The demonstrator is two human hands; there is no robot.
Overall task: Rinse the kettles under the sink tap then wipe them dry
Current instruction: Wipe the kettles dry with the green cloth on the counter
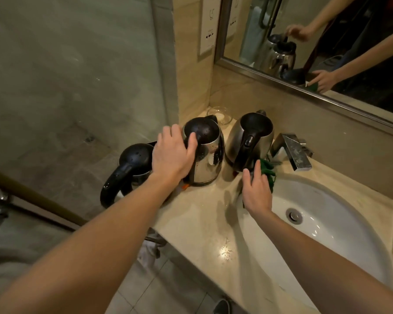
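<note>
Kettle (pixel 210 159), middle of three on tabletop (pixel 191 223) beside sink (pixel 338 211), is gripped by left hand (pixel 170 155), fingers curled round its handle, likely for lifting. Cloth (pixel 269 172) is pressed under right hand (pixel 256 189), fingers straight, probably for wiping.

- Three kettles: the left kettle (pixel 134 159) just beside the left grip (pixel 171 155), the middle kettle (pixel 210 155) under that grip, and the right kettle (pixel 247 141) just beyond the right grip (pixel 256 189).
- Two grips, both bare.
- One green cloth (pixel 268 172), touching the right grip's fingers.
- One tap (pixel 295 150), beyond the right grip.
- One sink (pixel 338 200), beside the right grip.
- One glass dish (pixel 222 115), beyond the left grip.
- One mirror (pixel 327 64), well beyond both grips.
</note>
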